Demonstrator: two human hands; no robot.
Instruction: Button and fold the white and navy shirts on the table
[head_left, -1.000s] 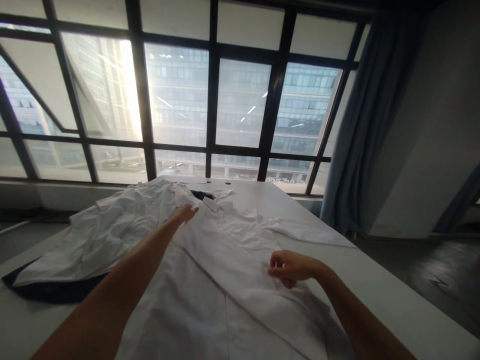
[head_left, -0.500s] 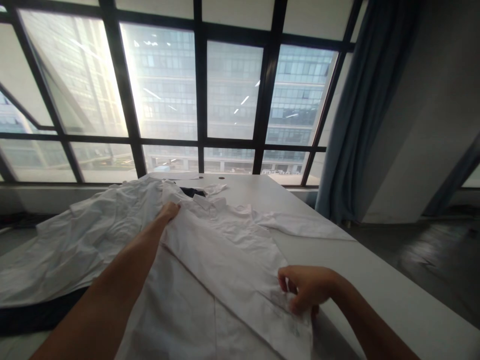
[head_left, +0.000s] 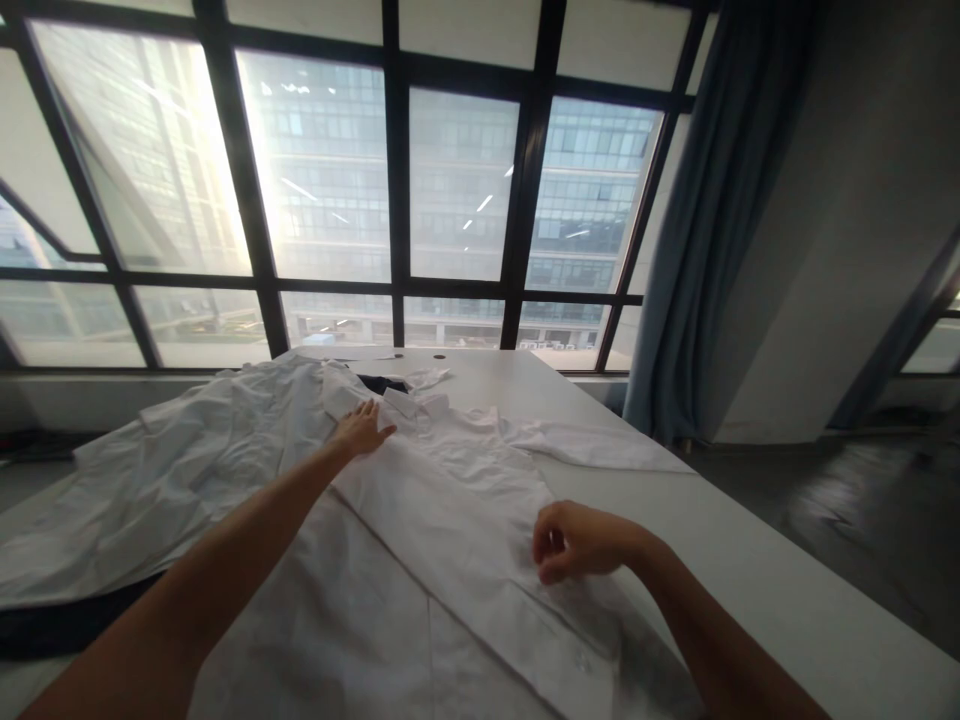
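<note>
A white long-sleeved shirt [head_left: 442, 500] lies spread on the table, its collar [head_left: 409, 403] away from me. One sleeve [head_left: 480, 560] is folded diagonally across the body toward the lower right, with the cuff near the bottom. My left hand [head_left: 361, 430] rests on the shirt by the shoulder, left of the collar, fingers spread flat. Over the shirt's right side is my right hand [head_left: 577, 540], its fingers loosely curled with a gap to the thumb and nothing visible in it. Whether it touches the fabric I cannot tell.
More crumpled white garments [head_left: 202, 450] are heaped on the left, with dark cloth [head_left: 71, 620] at their near edge. Another white sleeve [head_left: 607, 445] stretches right across the white table [head_left: 757, 560]. Windows [head_left: 465, 190] and a blue curtain [head_left: 697, 230] stand beyond.
My left hand has let go of the fabric at the shoulder and now lies flat with spread fingers. My right hand has left the cuff, moving up and left.
</note>
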